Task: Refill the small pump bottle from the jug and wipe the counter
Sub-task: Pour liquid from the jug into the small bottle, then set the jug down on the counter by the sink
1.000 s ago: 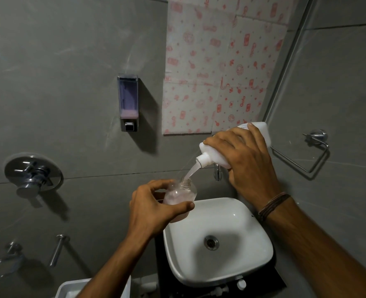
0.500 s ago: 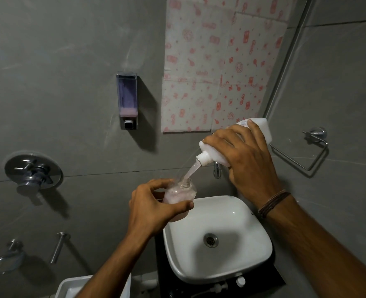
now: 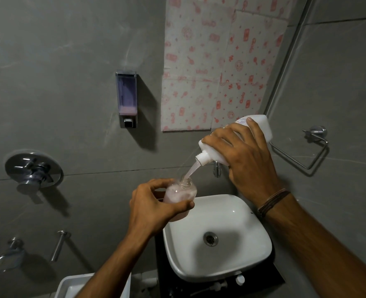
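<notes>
Two containers: tilted jug (image 3: 261,127) streams pale liquid into part-filled bottle (image 3: 181,191).

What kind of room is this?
A bathroom, most likely: a white basin on grey tiled walls, a shower valve, a wall soap dispenser and a towel ring.

The person is showing two bare forearms with no sleeves reaching the wrists. The right hand (image 3: 247,155) is wearing a stack of thin brown cords (image 3: 273,202) just behind it; the left hand (image 3: 152,208) is wearing nothing.
</notes>
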Motion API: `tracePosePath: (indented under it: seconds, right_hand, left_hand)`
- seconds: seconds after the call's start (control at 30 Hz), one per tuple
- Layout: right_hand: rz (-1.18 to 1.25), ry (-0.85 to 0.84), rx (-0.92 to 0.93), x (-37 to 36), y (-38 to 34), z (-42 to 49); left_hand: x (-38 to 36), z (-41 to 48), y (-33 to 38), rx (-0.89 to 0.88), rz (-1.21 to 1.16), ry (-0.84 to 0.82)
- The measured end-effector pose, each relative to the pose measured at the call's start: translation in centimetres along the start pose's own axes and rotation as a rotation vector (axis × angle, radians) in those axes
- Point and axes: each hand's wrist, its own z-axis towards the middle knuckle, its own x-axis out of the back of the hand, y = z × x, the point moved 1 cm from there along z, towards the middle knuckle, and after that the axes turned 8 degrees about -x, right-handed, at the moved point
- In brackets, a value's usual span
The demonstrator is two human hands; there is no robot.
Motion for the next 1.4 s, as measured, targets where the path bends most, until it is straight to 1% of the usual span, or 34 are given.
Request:
tracePosePath:
  seconds: [0.23, 0.37, 0.43, 0.53, 0.6, 0.63, 0.7, 0.77, 0.83, 0.9, 0.97, 1.03, 1.1, 1.23, 1.33, 1.4]
  right_hand:
    - [-0.005, -0.004, 0.005, -0.1, 0.0, -0.2]
    - [-0.007, -0.034, -0.016, -0.2, -0.3, -0.6]
    - [0.005, -0.061, -0.055, -0.5, -0.5, -1.3]
    - [0.092, -0.098, -0.166, -1.3, -0.9, -3.2]
    - [0.169, -0.147, -0.282, -2.2, -0.9, -5.2]
    - [0.25, -0.181, -0.369, -2.8, -0.8, -6.4]
    - [0.524, -0.245, -0.606, -4.1, -0.3, -9.2]
    - [0.794, -0.249, -0.849, -5.8, 0.4, -12.8]
    - [0.896, -0.251, -1.051, -7.5, 0.9, -17.2]
    - [0.917, -0.232, -1.225, -9.0, 1.3, -22.2]
    - [0.912, -0.178, -1.395, -10.5, 1.9, -27.4]
    - [0.85, -0.143, -1.58, -11.8, 2.9, -31.8]
    - [0.766, -0.107, -1.727, -13.1, 4.4, -35.0]
    - [0.672, -0.009, -1.864, -16.3, 8.1, -37.7]
    - [0.622, 0.057, -1.979, -18.8, 10.2, -37.8]
    - [0.599, 0.083, -2.021, -20.3, 11.1, -37.7]
  left_hand:
    - [-0.1, -0.1, -0.2, -0.011, 0.002, -0.005]
    - [-0.3, 0.0, -0.2, -0.018, 0.001, -0.012]
    - [-0.5, 0.0, -0.4, -0.023, -0.007, -0.015]
    - [-0.9, -0.1, -0.7, -0.03, -0.01, -0.027]
    - [-1.4, -0.4, -1.0, -0.033, -0.027, -0.044]
    - [-1.8, -0.6, -1.2, -0.038, -0.037, -0.057]
    - [-2.5, -1.3, -1.7, -0.043, -0.07, -0.085]
    - [-3.6, -2.4, -2.4, -0.053, -0.106, -0.121]
    - [-4.6, -3.7, -3.2, -0.066, -0.121, -0.151]
    - [-5.8, -5.1, -4.3, -0.059, -0.14, -0.184]
    - [-7.0, -6.7, -5.3, -0.05, -0.153, -0.214]
    - [-7.9, -8.3, -6.3, -0.023, -0.174, -0.244]
    - [-8.9, -9.7, -7.1, 0.009, -0.189, -0.268]
    - [-10.2, -11.7, -7.9, 0.04, -0.183, -0.304]
    - [-10.6, -12.4, -8.0, 0.098, -0.196, -0.319]
    - [-10.6, -12.8, -7.8, 0.111, -0.183, -0.334]
